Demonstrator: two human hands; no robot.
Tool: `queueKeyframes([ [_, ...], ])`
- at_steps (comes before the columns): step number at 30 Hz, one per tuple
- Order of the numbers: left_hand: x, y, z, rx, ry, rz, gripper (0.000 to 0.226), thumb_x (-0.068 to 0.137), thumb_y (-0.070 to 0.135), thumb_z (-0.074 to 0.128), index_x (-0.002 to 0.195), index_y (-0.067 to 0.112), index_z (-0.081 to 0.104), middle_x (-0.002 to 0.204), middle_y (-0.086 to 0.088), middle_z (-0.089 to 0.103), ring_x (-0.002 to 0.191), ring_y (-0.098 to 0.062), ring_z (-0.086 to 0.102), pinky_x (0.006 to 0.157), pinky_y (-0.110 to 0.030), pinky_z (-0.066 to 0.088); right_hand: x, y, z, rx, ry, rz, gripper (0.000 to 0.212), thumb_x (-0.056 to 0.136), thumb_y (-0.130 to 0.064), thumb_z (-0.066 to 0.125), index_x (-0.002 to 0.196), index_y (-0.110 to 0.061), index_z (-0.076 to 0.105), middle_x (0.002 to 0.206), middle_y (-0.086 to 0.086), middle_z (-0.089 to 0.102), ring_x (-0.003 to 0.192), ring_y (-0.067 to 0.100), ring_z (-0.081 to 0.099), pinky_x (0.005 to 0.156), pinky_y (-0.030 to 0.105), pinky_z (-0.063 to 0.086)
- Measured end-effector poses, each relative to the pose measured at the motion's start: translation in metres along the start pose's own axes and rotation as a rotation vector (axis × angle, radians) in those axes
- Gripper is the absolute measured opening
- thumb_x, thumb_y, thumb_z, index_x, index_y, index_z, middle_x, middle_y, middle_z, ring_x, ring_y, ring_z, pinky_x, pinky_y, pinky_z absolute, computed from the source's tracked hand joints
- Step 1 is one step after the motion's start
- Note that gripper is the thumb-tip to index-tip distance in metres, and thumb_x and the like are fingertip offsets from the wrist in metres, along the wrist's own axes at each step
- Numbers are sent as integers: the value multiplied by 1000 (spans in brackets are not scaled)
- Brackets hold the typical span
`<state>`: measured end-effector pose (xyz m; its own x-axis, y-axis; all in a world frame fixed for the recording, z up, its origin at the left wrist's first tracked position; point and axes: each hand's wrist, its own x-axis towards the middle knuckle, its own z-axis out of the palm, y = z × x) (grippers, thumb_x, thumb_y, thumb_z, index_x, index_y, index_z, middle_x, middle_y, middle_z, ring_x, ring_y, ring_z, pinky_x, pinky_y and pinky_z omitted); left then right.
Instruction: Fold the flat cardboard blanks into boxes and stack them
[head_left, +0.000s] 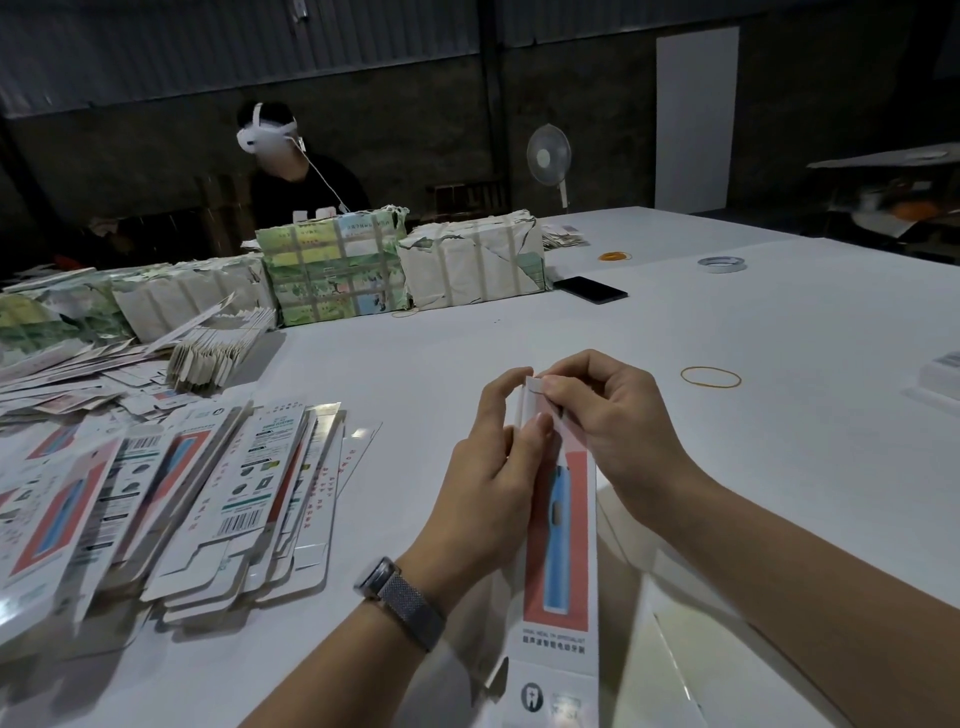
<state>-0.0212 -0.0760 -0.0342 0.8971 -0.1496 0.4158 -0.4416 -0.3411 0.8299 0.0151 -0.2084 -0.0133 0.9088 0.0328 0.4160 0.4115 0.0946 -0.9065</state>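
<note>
A dim workshop, with a wide white table (675, 332) filling the head view. Near its middle both hands work one long box (558, 525), held lengthwise toward the camera. The left hand (493, 467) curls round the box's far end, thumb pressed on its face. The right hand (602, 410) pinches the top flap there, though how far the flap is tucked is hard to make out. A fanned pile of flat blanks (171, 493) lies to the left. A rubber band (710, 377) rests to the right.

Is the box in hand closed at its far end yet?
Not yet: both hands pinch the box's top flap, which stands unfolded.
</note>
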Motion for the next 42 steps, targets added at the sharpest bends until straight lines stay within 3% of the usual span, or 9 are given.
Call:
queueKeyframes([
  [7, -1, 4, 0, 2, -15, -7, 44, 91, 58, 34, 133, 57, 23, 88, 24, 69, 79, -4, 73, 66, -14, 55, 2, -1, -1, 30, -11, 21, 20, 95, -11, 62, 78, -18, 69, 70, -3, 64, 68, 12, 58, 68, 27, 52],
  [14, -1, 5, -1, -10, -14, 8, 48, 91, 57, 36, 137, 55, 24, 78, 20, 71, 76, -7, 73, 66, -15, 55, 3, -3, -4, 2, -41, 29, 20, 98, -12, 58, 83, -18, 70, 74, -5, 66, 69, 10, 60, 68, 24, 54],
  [20, -2, 3, 0, 3, -10, 34, 34, 94, 56, 35, 127, 63, 26, 81, 20, 70, 75, -7, 73, 65, -17, 55, 5, -5, -6, 8, -90, 53, 23, 98, -8, 55, 82, -17, 69, 70, -7, 64, 65, 8, 58, 65, 22, 52],
  [27, -1, 3, -1, 7, 2, 33, 25, 96, 55, 36, 118, 63, 29, 84, 14, 71, 73, -11, 73, 65, -21, 58, 6, -4, -9, 51, -136, 75, 38, 100, -11, 51, 74, -27, 73, 74, -5, 67, 68, 11, 60, 62, 23, 50],
  [31, 1, 5, -5, -30, 42, 41, 26, 96, 56, 38, 121, 51, 33, 83, 14, 71, 73, -13, 73, 64, -22, 57, 3, -1, -8, 86, -184, 58, 18, 91, -25, 56, 91, -36, 70, 85, -5, 67, 73, 10, 66, 63, 24, 55],
  [34, 1, 4, -9, -54, 84, 35, 22, 99, 49, 38, 121, 45, 35, 80, 11, 70, 72, -14, 73, 63, -22, 57, 1, 4, -9, 67, -205, 46, 18, 85, -27, 61, 102, -34, 61, 91, -1, 65, 74, 15, 69, 66, 31, 60],
  [37, 1, 3, -10, -63, 94, 24, 25, 98, 45, 39, 122, 41, 35, 76, 9, 70, 71, -15, 72, 63, -23, 57, -1, 4, -7, 68, -201, 26, 10, 96, -18, 62, 101, -26, 59, 85, -4, 65, 72, 17, 70, 66, 35, 60],
  [42, 0, 2, -9, -23, 109, 53, 19, 102, 40, 39, 120, 44, 36, 75, 8, 69, 70, -11, 72, 60, -18, 55, 1, 5, -8, 100, -161, 6, 8, 86, -25, 66, 90, -18, 63, 73, -8, 66, 68, 15, 68, 62, 30, 58],
])
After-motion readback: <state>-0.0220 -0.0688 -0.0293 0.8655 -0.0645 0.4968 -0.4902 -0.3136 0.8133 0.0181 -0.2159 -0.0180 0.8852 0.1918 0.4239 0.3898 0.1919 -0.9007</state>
